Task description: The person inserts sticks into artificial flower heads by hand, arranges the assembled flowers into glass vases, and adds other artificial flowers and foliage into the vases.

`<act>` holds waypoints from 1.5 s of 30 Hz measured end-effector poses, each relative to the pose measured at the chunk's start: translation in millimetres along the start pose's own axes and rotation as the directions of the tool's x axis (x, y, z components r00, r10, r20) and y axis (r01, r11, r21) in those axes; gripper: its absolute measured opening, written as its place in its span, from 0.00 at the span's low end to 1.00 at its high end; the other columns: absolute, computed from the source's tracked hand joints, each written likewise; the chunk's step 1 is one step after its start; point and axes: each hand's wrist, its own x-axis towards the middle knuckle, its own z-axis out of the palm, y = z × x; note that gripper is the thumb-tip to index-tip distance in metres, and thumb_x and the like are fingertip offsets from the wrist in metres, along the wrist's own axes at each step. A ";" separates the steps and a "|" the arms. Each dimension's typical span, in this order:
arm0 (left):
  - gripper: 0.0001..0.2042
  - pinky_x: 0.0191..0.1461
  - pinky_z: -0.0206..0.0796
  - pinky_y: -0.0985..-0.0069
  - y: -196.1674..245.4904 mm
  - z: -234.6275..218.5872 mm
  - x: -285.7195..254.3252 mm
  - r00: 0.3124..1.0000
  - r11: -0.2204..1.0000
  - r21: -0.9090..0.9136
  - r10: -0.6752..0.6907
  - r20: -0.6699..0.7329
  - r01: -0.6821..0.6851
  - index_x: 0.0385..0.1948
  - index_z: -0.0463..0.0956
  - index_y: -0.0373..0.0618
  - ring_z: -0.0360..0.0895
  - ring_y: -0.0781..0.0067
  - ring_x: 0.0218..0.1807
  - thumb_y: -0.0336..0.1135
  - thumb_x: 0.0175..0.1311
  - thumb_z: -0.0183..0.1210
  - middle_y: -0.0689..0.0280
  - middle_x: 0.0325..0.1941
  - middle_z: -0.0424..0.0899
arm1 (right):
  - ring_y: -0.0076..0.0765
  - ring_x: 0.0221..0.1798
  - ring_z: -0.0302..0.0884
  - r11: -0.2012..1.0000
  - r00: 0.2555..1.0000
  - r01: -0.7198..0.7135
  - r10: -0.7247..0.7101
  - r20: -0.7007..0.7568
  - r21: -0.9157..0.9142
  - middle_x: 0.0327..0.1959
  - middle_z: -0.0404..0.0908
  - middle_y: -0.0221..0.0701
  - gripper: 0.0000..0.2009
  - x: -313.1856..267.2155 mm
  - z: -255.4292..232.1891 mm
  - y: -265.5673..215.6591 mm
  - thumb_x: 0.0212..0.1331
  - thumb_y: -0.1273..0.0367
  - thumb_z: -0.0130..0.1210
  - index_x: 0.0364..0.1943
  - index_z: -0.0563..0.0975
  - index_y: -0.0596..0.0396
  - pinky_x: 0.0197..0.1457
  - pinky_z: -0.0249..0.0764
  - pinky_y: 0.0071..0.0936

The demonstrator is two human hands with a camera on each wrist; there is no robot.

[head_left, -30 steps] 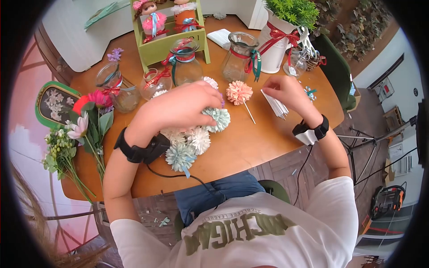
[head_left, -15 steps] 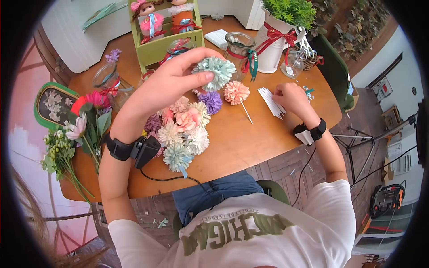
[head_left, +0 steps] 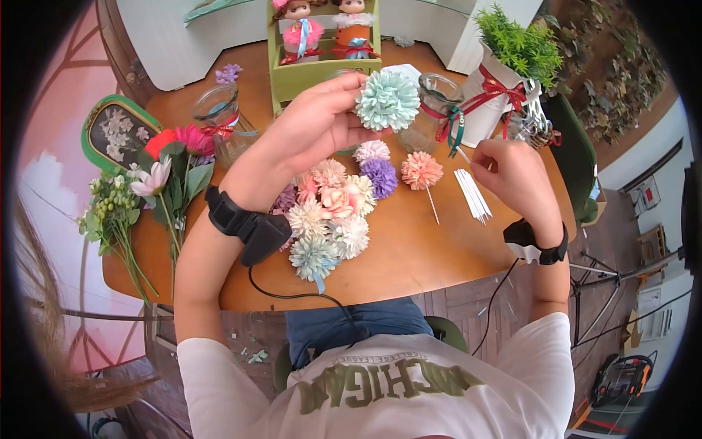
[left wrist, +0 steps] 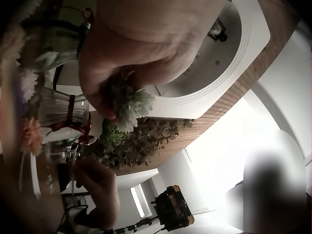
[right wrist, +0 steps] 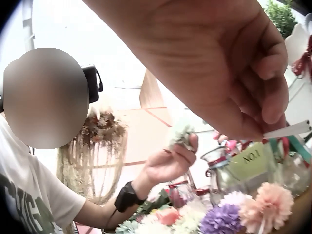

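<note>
Left hand (head_left: 314, 132) pinches the pale green pompom flower (head_left: 387, 100), raised above the flower pile (head_left: 329, 212), in front of the glass jar (head_left: 431, 110). Right hand (head_left: 512, 175) pinches one white stick (right wrist: 287, 129) (tip near the jar). To join well: turn the flower's underside toward the stick and keep both low over bare table (head_left: 409, 249), since jars crowd the back and the stick bundle (head_left: 474, 194) lies near the right edge

- From the head we look steeply down on the wooden table (head_left: 409, 256).
- Our left wrist camera sits close under the left hand (left wrist: 141, 53), facing upward.
- Our right wrist camera looks across, sharing the pale green flower (right wrist: 181, 134) with both others.
</note>
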 end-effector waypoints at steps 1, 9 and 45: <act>0.20 0.63 0.76 0.65 0.3 -1.5 1.3 1.000 1.000 -0.008 -0.005 0.006 0.005 0.70 0.65 0.40 0.79 0.65 0.62 0.32 0.81 0.41 0.59 0.65 0.77 | 0.49 0.30 0.84 1.000 1.000 0.007 -0.007 -0.001 0.009 0.23 0.84 0.39 0.05 3.5 -2.0 -5.8 0.53 0.70 0.60 0.26 0.83 0.55 0.36 0.78 0.41; 0.17 0.60 0.78 0.66 2.5 -5.3 2.0 0.998 0.998 0.010 0.060 -0.005 -0.060 0.65 0.67 0.41 0.81 0.66 0.58 0.32 0.80 0.44 0.60 0.61 0.79 | 0.52 0.30 0.81 0.966 0.985 0.078 -0.038 0.166 -0.245 0.23 0.82 0.41 0.04 2.2 50.0 46.9 0.49 0.71 0.59 0.23 0.82 0.55 0.36 0.76 0.43; 0.21 0.48 0.74 0.80 -4.5 12.6 0.5 0.942 0.909 0.329 0.311 -0.128 -0.256 0.62 0.71 0.38 0.81 0.80 0.51 0.25 0.67 0.63 0.66 0.54 0.82 | 0.17 0.17 0.74 0.794 0.953 0.250 -0.102 -0.284 0.554 0.15 0.77 0.25 0.02 33.1 9.0 -57.4 0.59 0.74 0.61 0.32 0.79 0.57 0.22 0.66 0.19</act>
